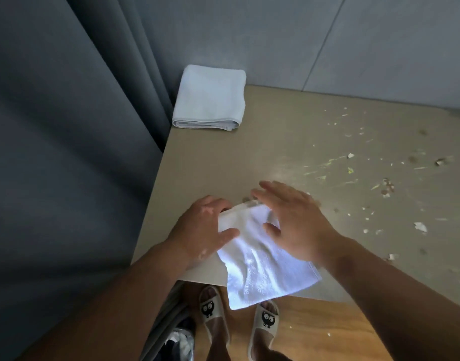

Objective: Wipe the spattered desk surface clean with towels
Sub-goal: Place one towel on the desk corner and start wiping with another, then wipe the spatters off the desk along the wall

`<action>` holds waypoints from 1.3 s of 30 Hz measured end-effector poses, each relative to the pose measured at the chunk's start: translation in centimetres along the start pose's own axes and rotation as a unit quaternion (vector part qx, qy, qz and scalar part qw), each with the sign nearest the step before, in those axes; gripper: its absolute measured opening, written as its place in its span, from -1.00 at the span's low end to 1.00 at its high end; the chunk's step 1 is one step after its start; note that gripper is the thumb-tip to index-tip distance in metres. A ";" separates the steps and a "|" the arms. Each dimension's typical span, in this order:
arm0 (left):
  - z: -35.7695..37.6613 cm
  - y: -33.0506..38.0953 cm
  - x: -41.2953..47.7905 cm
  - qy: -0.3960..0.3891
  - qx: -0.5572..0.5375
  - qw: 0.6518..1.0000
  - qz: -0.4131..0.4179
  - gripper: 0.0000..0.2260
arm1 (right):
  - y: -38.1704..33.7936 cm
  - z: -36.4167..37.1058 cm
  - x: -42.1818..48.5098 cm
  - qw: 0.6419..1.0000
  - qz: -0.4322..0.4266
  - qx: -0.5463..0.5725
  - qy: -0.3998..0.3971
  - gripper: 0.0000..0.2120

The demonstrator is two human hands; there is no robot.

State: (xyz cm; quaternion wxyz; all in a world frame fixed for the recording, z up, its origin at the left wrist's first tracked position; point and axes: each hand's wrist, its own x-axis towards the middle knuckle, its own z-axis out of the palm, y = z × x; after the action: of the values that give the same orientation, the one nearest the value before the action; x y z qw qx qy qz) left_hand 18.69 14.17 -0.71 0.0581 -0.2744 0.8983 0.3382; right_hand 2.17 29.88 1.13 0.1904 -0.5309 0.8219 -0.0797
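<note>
A white towel lies at the near edge of the beige desk, its lower part hanging over the edge. My left hand grips the towel's left top corner, thumb on top of the cloth. My right hand hovers flat over the towel's upper right part, fingers spread; whether it touches the cloth is unclear. White, yellowish and brown spatter and scraps cover the right half of the desk.
A folded pale-blue towel sits at the desk's far left corner against the grey wall. A dark curtain hangs along the left. Below the desk edge are my slippered feet on a wooden floor.
</note>
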 end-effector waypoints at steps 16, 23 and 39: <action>-8.8 5.2 1.0 0.024 -0.133 0.989 0.061 -0.84 | 1.2 -11.0 1.4 0.992 -0.002 0.126 -0.016 -0.80; -9.2 4.2 2.1 0.130 -0.047 0.969 0.206 -0.71 | 1.1 -9.4 0.6 0.987 -0.024 0.083 0.135 -0.78; -2.4 -4.1 1.0 0.181 0.049 0.962 0.197 -0.73 | -2.1 2.0 0.0 0.994 0.010 0.033 0.107 -0.39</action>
State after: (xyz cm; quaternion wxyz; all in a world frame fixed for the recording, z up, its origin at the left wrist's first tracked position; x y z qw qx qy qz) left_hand 20.17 9.68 -1.54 -0.1601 -0.1459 0.9454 0.2435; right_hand 4.70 29.12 -0.01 0.1191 -0.5045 0.8398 -0.1611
